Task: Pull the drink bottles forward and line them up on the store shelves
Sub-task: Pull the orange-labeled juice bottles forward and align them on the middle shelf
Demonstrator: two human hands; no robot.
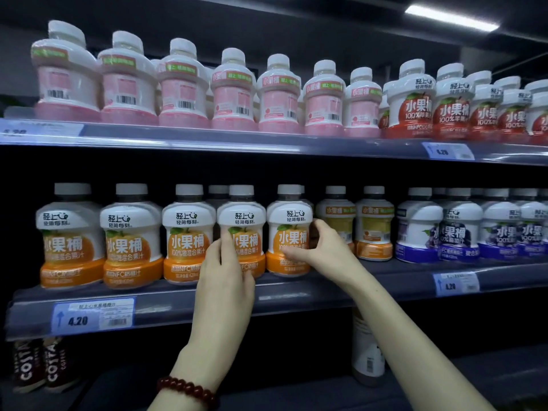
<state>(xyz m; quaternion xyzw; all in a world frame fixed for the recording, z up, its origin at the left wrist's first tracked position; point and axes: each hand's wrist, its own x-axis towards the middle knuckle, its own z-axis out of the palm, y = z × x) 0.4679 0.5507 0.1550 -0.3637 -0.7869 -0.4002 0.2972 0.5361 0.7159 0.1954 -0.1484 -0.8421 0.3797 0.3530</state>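
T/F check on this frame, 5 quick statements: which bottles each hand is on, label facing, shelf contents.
1. The left hand touches the fourth orange bottle from the left on the middle shelf. True.
2. The right hand holds a purple bottle. False: its grip is on the fifth orange bottle.
3. The two orange bottles to the right of the hands face label-front. False: they show their backs and sit further back.
4. The top shelf holds pink bottles at left and red bottles at right. True.
5. The beaded bracelet is on the right wrist. False: it is on the left wrist.
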